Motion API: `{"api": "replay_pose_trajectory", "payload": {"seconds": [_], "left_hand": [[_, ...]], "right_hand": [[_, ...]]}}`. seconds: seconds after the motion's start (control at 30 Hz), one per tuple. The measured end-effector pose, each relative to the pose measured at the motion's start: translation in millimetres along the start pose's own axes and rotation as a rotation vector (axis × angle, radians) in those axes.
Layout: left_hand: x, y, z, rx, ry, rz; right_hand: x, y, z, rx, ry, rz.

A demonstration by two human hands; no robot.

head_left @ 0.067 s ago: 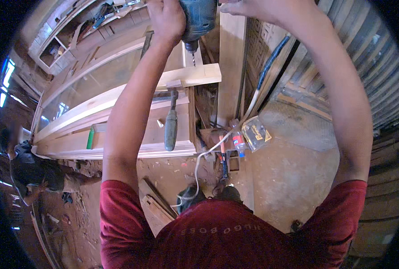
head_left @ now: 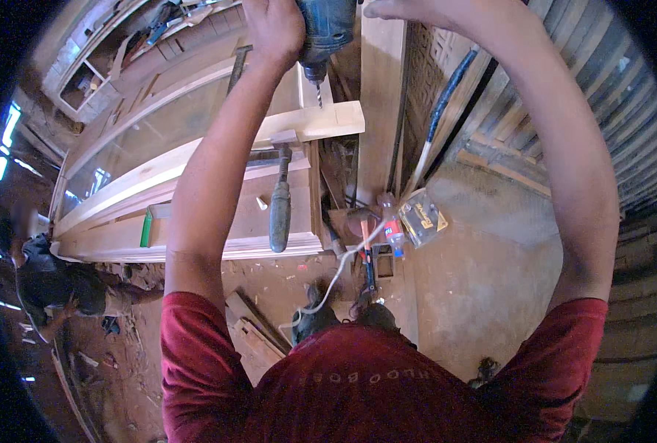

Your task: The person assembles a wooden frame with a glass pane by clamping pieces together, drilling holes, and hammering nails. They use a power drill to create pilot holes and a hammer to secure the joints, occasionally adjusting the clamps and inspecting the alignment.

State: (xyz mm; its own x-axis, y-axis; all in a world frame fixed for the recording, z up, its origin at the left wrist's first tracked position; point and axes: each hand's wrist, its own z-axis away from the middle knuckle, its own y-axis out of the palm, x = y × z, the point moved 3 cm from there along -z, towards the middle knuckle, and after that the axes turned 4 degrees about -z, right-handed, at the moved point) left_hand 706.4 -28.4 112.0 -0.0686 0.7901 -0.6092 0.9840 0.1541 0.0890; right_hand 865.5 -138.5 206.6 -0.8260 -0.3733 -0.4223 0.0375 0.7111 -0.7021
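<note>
Drill (head_left: 328,31) held over pale board (head_left: 334,122), bit (head_left: 319,94) pointed down. Judged heavy, hard-shelled; bit brittle. Best gripped by body, clear of bit. Left hand (head_left: 277,31) set against drill's side, right hand (head_left: 411,10) near; closure of either cannot be told.

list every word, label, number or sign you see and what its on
I don't copy lettering; it stands here:
Red shirt: faint letters across the chest.
Dark flat package: bold yellow print.
Bottle: print on red label, too small.
Drill: none legible.
</note>
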Motion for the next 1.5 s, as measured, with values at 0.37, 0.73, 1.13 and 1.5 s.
{"api": "replay_pose_trajectory", "payload": {"seconds": [0.37, 0.73, 1.13, 1.5], "left_hand": [[26.2, -24.9, -17.2, 0.148, -0.179, -0.293], [49.7, -21.7, -25.7, 0.146, -0.161, -0.09], [62.1, -21.2, -31.9, 0.102, -0.155, 0.013], [59.9, -32.8, -24.8, 0.1, -0.179, -0.241]], "right_hand": [[13.3, 33.4, -49.8, 0.141, 0.054, -0.032], [19.1, 40.2, -58.9, 0.089, 0.001, -0.037], [23.6, 45.2, -65.6, 0.065, -0.053, 0.005], [32.9, 50.1, -65.6, 0.041, -0.085, 0.101]]}}
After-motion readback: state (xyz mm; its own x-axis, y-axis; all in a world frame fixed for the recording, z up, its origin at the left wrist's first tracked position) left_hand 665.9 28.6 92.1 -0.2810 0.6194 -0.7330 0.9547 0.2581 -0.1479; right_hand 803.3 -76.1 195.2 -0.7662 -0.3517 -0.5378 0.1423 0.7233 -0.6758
